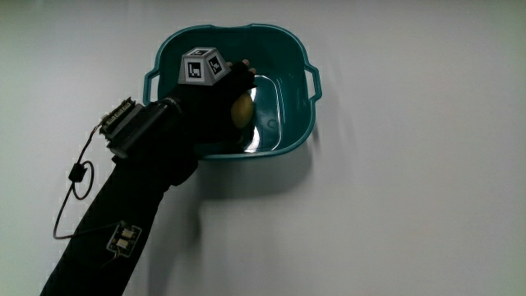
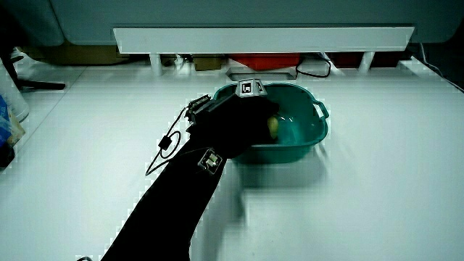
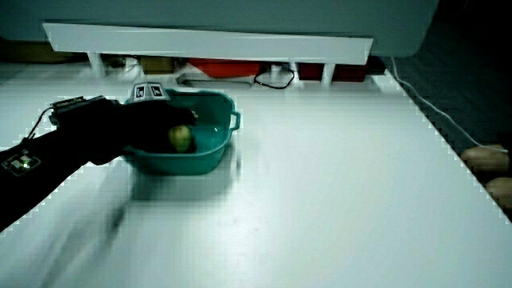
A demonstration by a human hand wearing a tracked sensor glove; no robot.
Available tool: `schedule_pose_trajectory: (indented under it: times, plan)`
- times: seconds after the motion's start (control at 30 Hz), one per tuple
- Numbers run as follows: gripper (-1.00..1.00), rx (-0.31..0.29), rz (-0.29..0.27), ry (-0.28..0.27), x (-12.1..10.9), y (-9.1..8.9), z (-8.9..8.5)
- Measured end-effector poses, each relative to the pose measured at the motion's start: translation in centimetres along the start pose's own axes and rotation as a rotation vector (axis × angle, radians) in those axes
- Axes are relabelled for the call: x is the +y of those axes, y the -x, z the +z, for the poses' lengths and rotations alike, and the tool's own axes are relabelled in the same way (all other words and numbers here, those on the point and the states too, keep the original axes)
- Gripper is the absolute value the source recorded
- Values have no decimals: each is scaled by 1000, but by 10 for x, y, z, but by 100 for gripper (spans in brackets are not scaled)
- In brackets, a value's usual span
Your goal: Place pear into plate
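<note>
A teal basin with two handles (image 1: 301, 123) (image 2: 312, 130) (image 3: 216, 144) stands on the white table. The gloved hand (image 1: 223, 100) (image 2: 250, 116) (image 3: 152, 124) reaches into it from the person's side, with the patterned cube (image 1: 202, 66) on its back. Its fingers are curled around a yellow-green pear (image 1: 242, 111) (image 2: 273, 126) (image 3: 181, 138), which sits low inside the basin. No flat plate is in view; the basin is the only container.
A thin black cable loop (image 1: 76, 174) trails from the forearm across the table. The low white partition (image 2: 261, 38) (image 3: 208, 40) runs along the table's edge farthest from the person, with a red object (image 2: 264, 61) under it.
</note>
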Motion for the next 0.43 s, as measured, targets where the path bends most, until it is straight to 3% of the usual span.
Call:
schedule_pose_trajectory:
  times: [0.13,0.27,0.43]
  plan:
    - [-37,22,18,29,0,2,1]
    - [-58,21,18,20,-2,2,3]
    - [-84,-39,-24,17,-1,10,5]
